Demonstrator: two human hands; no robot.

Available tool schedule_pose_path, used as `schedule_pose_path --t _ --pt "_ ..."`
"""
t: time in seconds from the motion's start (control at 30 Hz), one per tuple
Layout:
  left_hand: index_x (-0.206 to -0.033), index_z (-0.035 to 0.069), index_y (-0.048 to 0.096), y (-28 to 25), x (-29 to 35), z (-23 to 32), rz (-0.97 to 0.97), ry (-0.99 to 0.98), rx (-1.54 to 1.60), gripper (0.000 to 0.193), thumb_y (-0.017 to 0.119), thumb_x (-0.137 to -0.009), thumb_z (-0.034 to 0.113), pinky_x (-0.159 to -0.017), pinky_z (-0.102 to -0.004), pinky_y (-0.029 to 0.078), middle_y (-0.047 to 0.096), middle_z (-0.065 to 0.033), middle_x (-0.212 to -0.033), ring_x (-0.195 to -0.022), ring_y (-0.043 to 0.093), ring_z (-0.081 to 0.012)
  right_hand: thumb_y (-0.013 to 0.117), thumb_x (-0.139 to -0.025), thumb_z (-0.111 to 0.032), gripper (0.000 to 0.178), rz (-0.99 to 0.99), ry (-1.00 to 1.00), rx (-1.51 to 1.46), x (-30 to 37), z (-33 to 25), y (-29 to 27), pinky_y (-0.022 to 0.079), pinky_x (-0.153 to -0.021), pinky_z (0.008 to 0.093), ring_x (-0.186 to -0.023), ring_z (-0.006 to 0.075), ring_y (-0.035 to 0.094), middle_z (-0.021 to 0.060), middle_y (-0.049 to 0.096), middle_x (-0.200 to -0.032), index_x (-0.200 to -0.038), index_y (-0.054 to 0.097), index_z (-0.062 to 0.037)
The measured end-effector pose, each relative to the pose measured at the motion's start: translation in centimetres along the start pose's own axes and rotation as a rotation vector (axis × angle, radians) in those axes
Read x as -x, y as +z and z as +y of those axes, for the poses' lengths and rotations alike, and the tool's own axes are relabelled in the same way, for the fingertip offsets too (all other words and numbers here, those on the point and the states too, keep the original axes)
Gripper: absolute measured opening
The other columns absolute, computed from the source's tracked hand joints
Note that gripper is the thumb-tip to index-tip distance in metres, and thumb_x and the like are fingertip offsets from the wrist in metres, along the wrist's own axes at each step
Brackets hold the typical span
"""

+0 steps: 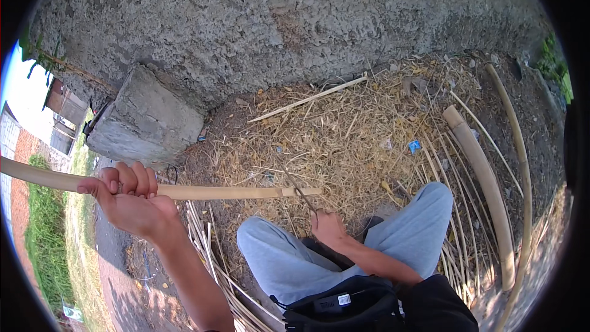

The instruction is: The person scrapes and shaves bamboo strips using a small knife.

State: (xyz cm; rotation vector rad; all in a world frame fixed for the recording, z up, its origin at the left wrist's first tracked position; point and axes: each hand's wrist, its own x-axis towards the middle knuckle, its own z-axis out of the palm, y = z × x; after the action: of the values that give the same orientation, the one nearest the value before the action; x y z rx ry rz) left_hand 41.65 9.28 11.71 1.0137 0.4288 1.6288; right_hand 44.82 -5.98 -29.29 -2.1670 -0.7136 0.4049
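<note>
My left hand [132, 200] is closed around a long pale bamboo strip [227, 192] that runs level from the left edge to the middle of the view. My right hand [327, 226] grips the handle of a thin dark blade [298, 187], which meets the strip's right end at a slant. Both hands sit above my knees in grey trousers [289, 258]. The blade's handle is hidden inside my fist.
Dry bamboo shavings [344, 135] cover the ground ahead. A thick bamboo pole [485, 184] and thin bent slats [522, 166] lie on the right; several split strips [206, 246] lie by my left knee. A rough concrete wall [276, 18] and block [144, 120] stand behind.
</note>
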Motion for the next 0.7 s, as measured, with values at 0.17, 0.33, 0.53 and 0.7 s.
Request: schedule_pose_path --t 0.17,0.33,0.53,0.7 --pt "-0.067 0.016 0.031 -1.2 -0.6 0.0 -0.012 0.059 -0.039 0.052 0.037 -0.101 0.056 -0.039 -0.025 0.011 0.019 0.0049 -0.054 -0.044 0.014 -0.007 0.051 -0.094 -0.023 0.032 -0.097 0.043 0.012 0.6 2.8 1.5 0.053 -0.063 0.0557 -0.063 0.049 0.064 0.0307 0.061 -0.064 -0.083 0.061 0.0055" --pt "-0.067 0.017 0.032 -1.5 -0.7 0.2 0.023 0.057 -0.051 0.053 0.035 -0.101 0.057 -0.038 -0.0245 0.012 0.019 0.0051 -0.053 -0.043 0.015 -0.0065 0.053 -0.094 -0.025 0.033 -0.075 0.013 0.02 1.1 -1.6 -0.8 0.054 -0.065 0.0553 -0.069 0.0485 0.065 0.0314 0.062 -0.068 -0.087 0.064 0.0054" --pt "-0.07 0.015 0.035 -2.8 -1.5 -0.1 0.037 0.034 -0.052 0.052 0.034 -0.102 0.056 -0.039 -0.0249 0.012 0.019 0.0048 -0.054 -0.044 0.015 -0.0072 0.053 -0.089 -0.018 0.024 -0.323 -0.005 0.15 0.0 4.6 1.4 0.055 -0.067 0.055 -0.075 0.0474 0.067 0.0306 0.065 -0.075 -0.088 0.064 0.0031" --pt "-0.069 0.016 0.033 -1.2 -0.5 0.3 -0.039 0.015 -0.045 0.052 0.035 -0.101 0.058 -0.039 -0.0257 0.011 0.02 0.0049 -0.053 -0.044 0.014 -0.0075 0.056 -0.083 -0.013 0.021 -0.182 0.052 0.117 0.6 6.5 3.9 0.056 -0.067 0.0524 -0.074 0.0461 0.067 0.0296 0.064 -0.07 -0.084 0.064 0.0069"
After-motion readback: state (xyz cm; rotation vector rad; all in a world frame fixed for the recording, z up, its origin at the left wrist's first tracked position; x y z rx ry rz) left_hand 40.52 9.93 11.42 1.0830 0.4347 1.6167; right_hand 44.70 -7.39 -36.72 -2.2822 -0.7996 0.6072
